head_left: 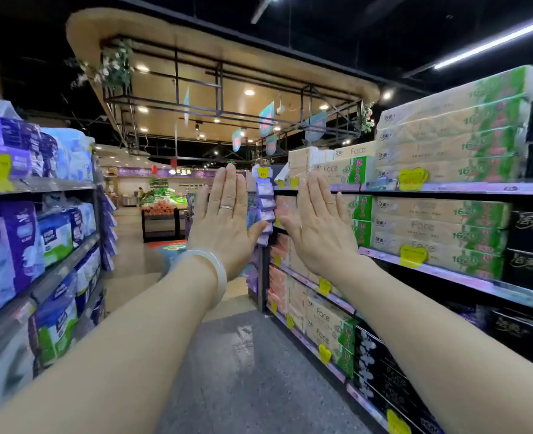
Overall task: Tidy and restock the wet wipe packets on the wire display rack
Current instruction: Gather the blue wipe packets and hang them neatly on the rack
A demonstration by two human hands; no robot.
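Note:
My left hand and my right hand are raised side by side in front of me, backs toward the camera, fingers straight and pointing up. Neither holds anything. A ring sits on my left hand and a pale bangle on its wrist. Between and behind the hands, at the end of the right shelf unit, hangs a column of pale purple wet wipe packets on a narrow display rack. The hands are nearer to me than the rack and do not touch it. My left thumb overlaps the lower packets in view.
An aisle floor runs ahead between two shelf units. The left shelves hold purple and blue packs. The right shelves hold beige tissue bundles and black packs. A produce stand lies far ahead.

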